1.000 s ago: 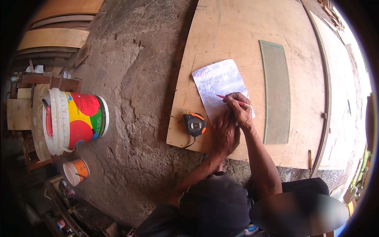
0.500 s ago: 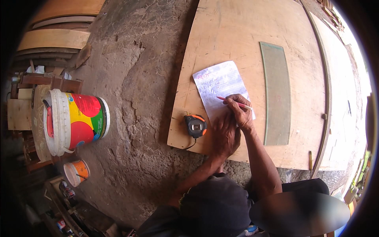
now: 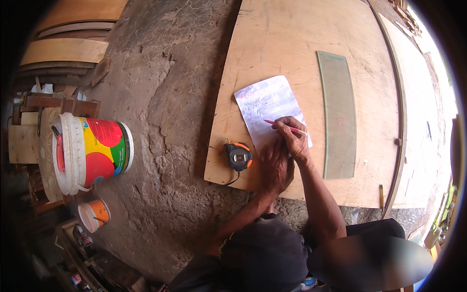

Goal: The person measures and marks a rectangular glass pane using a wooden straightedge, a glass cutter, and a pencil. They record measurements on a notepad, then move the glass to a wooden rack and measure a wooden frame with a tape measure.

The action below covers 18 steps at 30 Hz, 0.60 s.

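Observation:
A sheet of paper [image 3: 266, 100] with handwritten lines lies tilted on a plywood board [image 3: 287, 44]. My right hand [image 3: 296, 142] grips a red pen [image 3: 298, 131] with a pale end, its tip over the middle of the sheet. Flat against the paper's lower part rests my left hand [image 3: 276, 168], partly under the right one, which hides some of its fingertips. Just left of it sits a black and orange tape measure [image 3: 239, 156] on the board.
A long glass strip [image 3: 338, 117] lies right of the paper. Farther right are a narrow wooden strip [image 3: 401, 112] and a short pencil-like stick [image 3: 382, 196]. On the left stand a large colourful bucket [image 3: 99, 151], a small orange tub [image 3: 95, 215] and stacked wood [image 3: 63, 51].
The whole view has shifted slightly, so things sit a little farther left. Both hands keep their places on the paper, and the pen stays in my right hand.

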Each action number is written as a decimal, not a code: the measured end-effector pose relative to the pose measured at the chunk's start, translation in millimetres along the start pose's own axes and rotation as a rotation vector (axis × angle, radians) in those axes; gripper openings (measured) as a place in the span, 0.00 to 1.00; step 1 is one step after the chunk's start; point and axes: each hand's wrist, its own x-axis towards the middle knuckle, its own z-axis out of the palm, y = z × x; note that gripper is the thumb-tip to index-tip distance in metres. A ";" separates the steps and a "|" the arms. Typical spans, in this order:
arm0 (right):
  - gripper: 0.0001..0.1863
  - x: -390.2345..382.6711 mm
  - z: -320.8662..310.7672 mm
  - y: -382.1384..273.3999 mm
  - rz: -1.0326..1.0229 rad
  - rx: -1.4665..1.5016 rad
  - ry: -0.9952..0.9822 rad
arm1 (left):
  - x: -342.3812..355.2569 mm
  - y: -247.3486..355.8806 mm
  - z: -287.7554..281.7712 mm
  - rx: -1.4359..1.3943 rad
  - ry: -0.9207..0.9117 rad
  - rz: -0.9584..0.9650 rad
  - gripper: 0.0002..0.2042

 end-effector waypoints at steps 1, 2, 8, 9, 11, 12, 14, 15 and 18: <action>0.11 -0.2 0.0 0.0 0.005 0.006 0.001 | -0.1 -0.1 0.0 0.004 -0.002 0.000 0.28; 0.11 -0.3 0.0 0.0 0.016 0.009 0.003 | -0.2 -0.1 0.0 0.007 -0.004 -0.001 0.28; 0.11 -0.4 -0.5 1.3 0.016 -0.001 0.001 | 0.1 0.2 -0.4 0.008 -0.001 -0.002 0.28; 0.11 -0.3 -0.5 1.7 0.007 0.003 -0.003 | 0.1 0.3 -0.5 0.008 -0.002 -0.003 0.28; 0.11 0.0 -0.4 2.2 0.001 0.001 -0.003 | 0.1 0.5 -0.6 0.004 -0.004 -0.006 0.28; 0.11 0.1 -0.1 2.4 -0.008 0.007 -0.008 | 0.0 0.6 -0.7 0.004 -0.002 -0.007 0.28; 0.11 0.2 0.1 2.4 -0.018 0.010 -0.009 | 0.1 0.9 -0.7 -0.001 0.002 -0.008 0.27; 0.11 0.1 0.1 2.3 -0.014 0.002 -0.004 | 0.0 0.9 -0.7 -0.005 0.003 -0.007 0.27; 0.10 -0.6 -0.2 1.5 0.000 -0.011 0.006 | 0.1 1.2 -1.2 -0.015 0.010 0.001 0.27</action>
